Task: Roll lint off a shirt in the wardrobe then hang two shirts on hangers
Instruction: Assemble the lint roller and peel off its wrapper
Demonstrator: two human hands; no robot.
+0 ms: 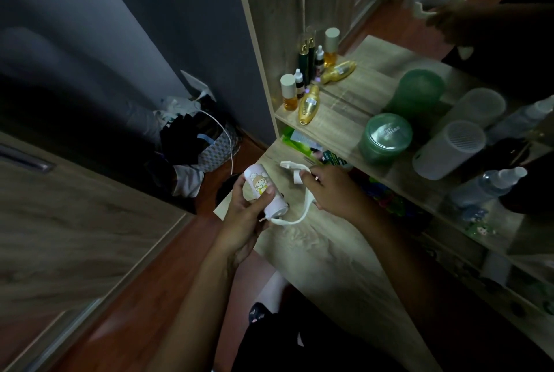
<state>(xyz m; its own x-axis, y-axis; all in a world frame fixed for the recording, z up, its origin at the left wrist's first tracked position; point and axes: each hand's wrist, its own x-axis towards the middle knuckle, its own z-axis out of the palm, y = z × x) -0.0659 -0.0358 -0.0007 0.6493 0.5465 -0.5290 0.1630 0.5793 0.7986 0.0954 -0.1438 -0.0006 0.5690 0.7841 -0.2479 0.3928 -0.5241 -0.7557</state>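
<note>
Wooden shelf (338,119) is carrying bottles (310,103); lint roller (277,206) is slanting up-left.
Left hand (245,215) is gripping its cartoon-printed cover (256,181), right hand (329,188) pinching the handle (299,217).

I see the lint roller (261,189) — a pale cylinder with a cartoon figure on its cover — tilted in my left hand (244,212); its white curved handle (293,221) loops to my right hand (332,191), which pinches its end.

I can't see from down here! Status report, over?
Left grip holds the lint roller. Right grip pinches its white handle. Green jar stands apart on the shelf. Over.
</note>
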